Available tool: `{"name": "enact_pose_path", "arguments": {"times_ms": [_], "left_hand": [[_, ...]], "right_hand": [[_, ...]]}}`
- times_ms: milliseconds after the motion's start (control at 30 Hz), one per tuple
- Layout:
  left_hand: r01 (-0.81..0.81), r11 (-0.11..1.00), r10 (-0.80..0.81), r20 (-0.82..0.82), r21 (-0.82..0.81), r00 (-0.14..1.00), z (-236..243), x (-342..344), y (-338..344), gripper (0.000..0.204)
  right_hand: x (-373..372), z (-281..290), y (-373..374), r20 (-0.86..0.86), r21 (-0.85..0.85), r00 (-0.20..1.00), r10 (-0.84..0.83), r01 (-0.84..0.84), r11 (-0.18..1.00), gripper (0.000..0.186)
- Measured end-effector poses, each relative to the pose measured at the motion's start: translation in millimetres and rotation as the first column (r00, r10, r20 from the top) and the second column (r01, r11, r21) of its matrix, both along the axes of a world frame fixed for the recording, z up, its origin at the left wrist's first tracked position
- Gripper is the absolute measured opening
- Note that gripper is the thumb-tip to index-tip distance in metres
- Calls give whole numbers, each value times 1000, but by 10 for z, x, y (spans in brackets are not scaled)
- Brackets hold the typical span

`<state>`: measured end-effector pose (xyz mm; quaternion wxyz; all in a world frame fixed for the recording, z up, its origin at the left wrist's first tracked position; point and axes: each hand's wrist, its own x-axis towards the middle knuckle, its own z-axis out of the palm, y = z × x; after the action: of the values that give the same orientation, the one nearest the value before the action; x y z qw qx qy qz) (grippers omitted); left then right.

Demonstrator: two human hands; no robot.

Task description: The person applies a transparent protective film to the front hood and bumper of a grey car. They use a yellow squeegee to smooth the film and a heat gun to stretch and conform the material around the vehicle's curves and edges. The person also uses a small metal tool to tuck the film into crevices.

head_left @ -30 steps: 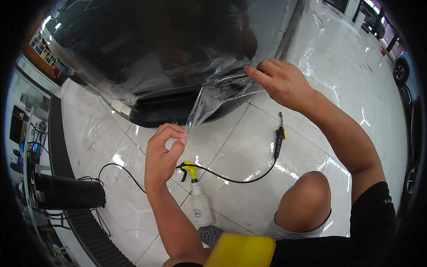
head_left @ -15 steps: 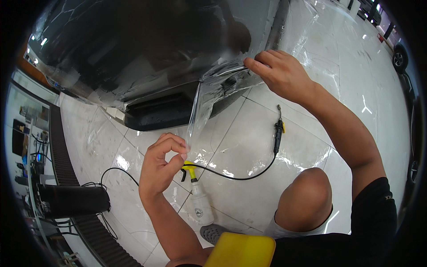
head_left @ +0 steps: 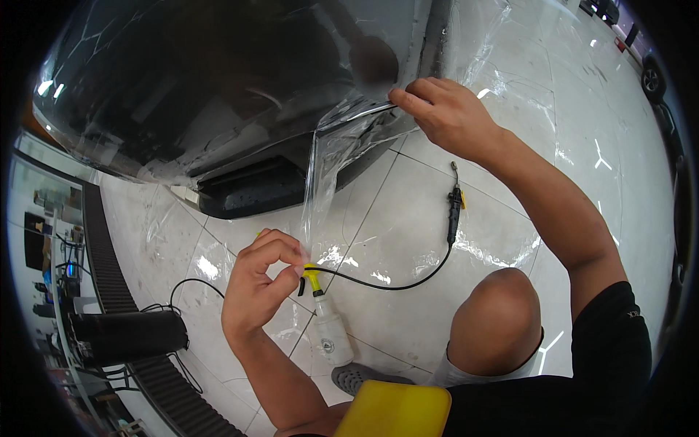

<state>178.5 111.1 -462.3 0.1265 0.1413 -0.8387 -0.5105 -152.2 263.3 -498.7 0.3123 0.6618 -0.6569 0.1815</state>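
A sheet of clear plastic film [head_left: 320, 175] stretches down from the corner of a black car bumper [head_left: 218, 95]. My left hand [head_left: 255, 280] pinches the film's lower end between thumb and fingertips, below the dark recess [head_left: 255, 183] in the bumper. Up at the right, my right hand [head_left: 451, 116] grips the film's upper edge beside the bumper's corner, pulling a taut, folded strip across the bodywork. Between the hands the film hangs wrinkled and partly see-through. More film [head_left: 488, 44] drapes past the bumper's right side.
A white spray bottle with a yellow-green head [head_left: 331, 335] stands on the tiled floor [head_left: 393, 320]. Right of it lies a black torch-like tool [head_left: 454, 215] with a black cable [head_left: 393, 288]. A black cylinder [head_left: 131, 336] is at the left by a dark ridged strip [head_left: 109, 255].
The bumper and floor have shifted slightly left in view. Both hands keep their hold on the film; my left hand sits a little lower and the film between them looks straighter.
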Motion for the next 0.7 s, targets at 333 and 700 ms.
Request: {"name": "enact_pose_path", "arguments": {"times_ms": [333, 700], "left_hand": [[50, 997, -46, 54, -65, 997, 38, -10, 24, 8], [-391, 542, 487, -101, -744, 868, 61, -493, 146, 62]], "right_hand": [[52, -245, 43, 146, -49, 989, -14, 21, 999, 43], [82, 111, 172, 314, -173, 949, -4, 61, 983, 39]]}}
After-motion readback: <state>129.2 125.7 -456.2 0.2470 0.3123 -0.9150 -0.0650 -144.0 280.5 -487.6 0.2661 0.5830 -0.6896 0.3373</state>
